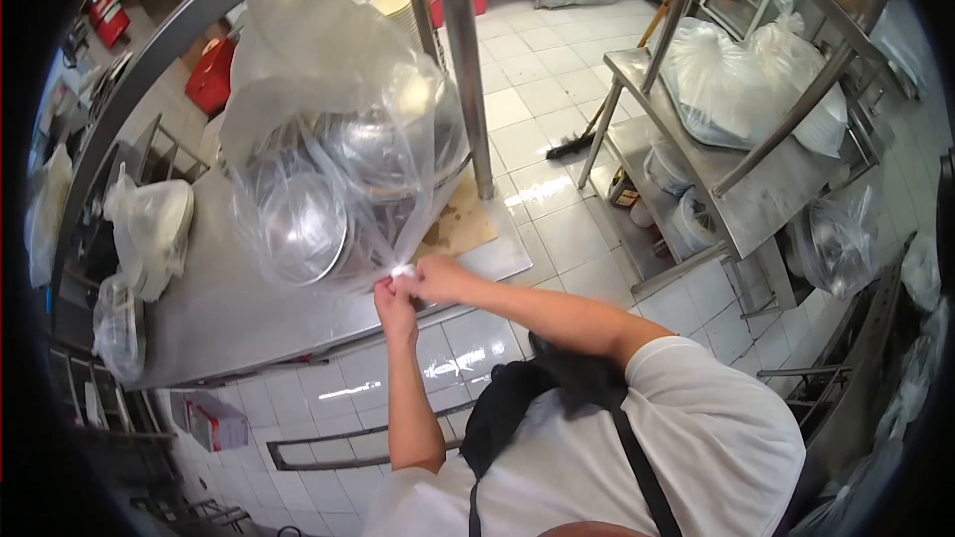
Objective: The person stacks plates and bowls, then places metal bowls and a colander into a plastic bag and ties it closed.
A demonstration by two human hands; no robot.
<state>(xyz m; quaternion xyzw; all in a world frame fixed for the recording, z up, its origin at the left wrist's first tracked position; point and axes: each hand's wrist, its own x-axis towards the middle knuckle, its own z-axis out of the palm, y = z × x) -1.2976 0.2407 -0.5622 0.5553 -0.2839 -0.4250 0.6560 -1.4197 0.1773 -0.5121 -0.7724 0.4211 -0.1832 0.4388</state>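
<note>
A large clear plastic bag (308, 50) covers several round metal bowls (301, 226) on the steel table (219, 308). Its gathered edge runs to the table's front, where both hands meet. My left hand (396, 306) is closed, pinching the gathered plastic from below. Right beside it, my right hand (438, 279) is also closed on the bunched plastic, fingers touching the left ones. The exact finger grip is partly hidden by the hands. A brown cardboard sheet (468, 222) lies under part of the bagged bowls.
A steel post (466, 70) rises from the table's right side. Further right stands a steel shelf unit (766, 204) with white bagged items (716, 65). At left sit wrapped stacks (149, 234). A floor brush (570, 146) and a box (209, 422) are on the tiles.
</note>
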